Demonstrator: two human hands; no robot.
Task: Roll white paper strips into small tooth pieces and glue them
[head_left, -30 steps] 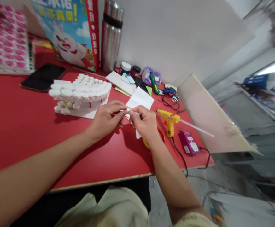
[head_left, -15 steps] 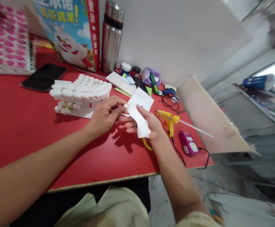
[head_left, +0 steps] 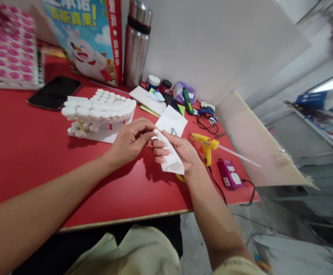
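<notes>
In front of me, my right hand [head_left: 186, 149] is closed around a folded strip of white paper [head_left: 172, 160], its fingers wrapped across it. My left hand [head_left: 133, 138] pinches the strip's upper end, where a small white rounded bit shows between the fingertips; its kind cannot be made out. Behind the hands a white paper sheet [head_left: 172, 118] lies flat with a small metal object on it. Left of my left hand stands a model [head_left: 99, 110] built of white rounded pieces on a white base, with red and yellow supports.
A yellow glue gun [head_left: 205, 143] and a purple power socket [head_left: 229, 175] with cables lie to the right. Along the back are a steel flask [head_left: 138, 46], a printed bag [head_left: 88, 42], small jars, a green cutter [head_left: 188, 101] and a phone [head_left: 54, 92].
The paper strip, spread loosely across my right palm before, is now folded narrower with my right fingers curled over it. My left hand stays at its upper end.
</notes>
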